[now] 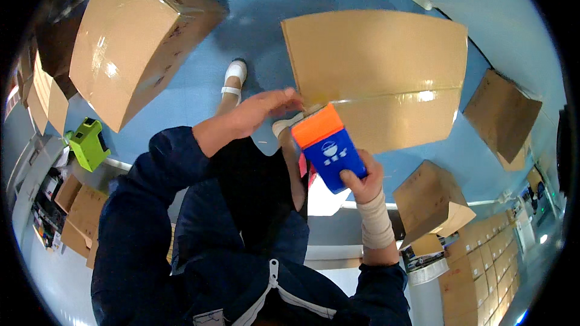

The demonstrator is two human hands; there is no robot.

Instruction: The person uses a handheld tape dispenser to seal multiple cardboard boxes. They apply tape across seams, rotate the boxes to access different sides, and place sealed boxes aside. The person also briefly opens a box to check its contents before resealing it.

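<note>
My right hand (362,178) grips a blue package with an orange top band (332,160), its thumb across the lower front. My left hand (269,108) is raised just left of the package's top, fingers apart and slightly curled, holding nothing that I can see. A small blurred yellowish patch shows behind the package's top edge; I cannot make out what it is. Beyond both hands, a large cardboard sheet or carton with glossy tape (374,54) lies on the blue floor (260,0).
A large taped carton (121,42) stands at upper left, a green plastic object (87,145) below it. More cartons (501,115) (429,199) are at the right, stacked boxes (480,265) at lower right. Feet in white shoes (235,72) show beneath me.
</note>
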